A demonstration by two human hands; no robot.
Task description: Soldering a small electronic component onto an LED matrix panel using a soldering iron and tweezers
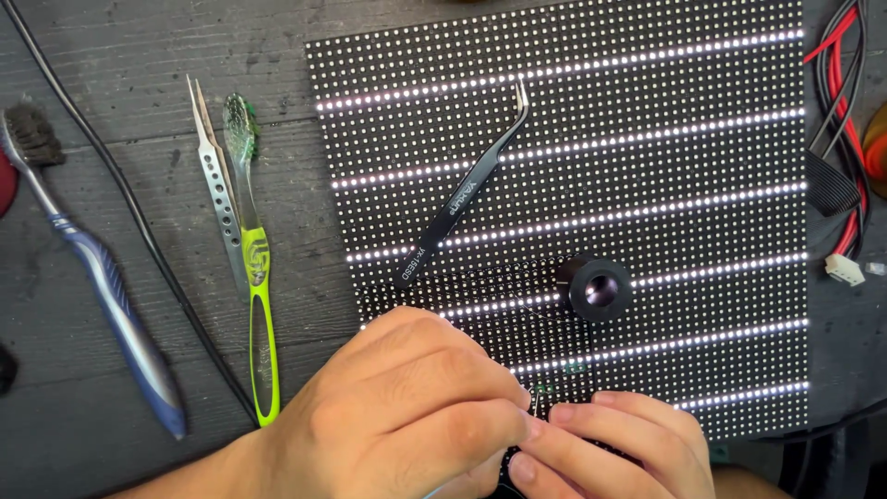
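Note:
My left hand [407, 407] and my right hand [619, 444] meet at the near edge of a black LED matrix panel [647, 139] whose dot rows glow white in stripes. Their fingertips pinch a very small part [539, 399] between them, close to the panel's surface; the part is mostly hidden, and I cannot tell which hand grips it. A small black round loupe [598, 288] stands on the panel just beyond my fingers. Black curved-tip tweezers [462, 199] lie diagonally on the panel.
Left of the panel on the dark wooden table lie silver straight tweezers [214, 180], a green toothbrush [254, 268] and a blue-grey toothbrush [102, 277]. A black cable [139, 222] runs diagonally. Red and black wires with a white connector [845, 268] sit at the right edge.

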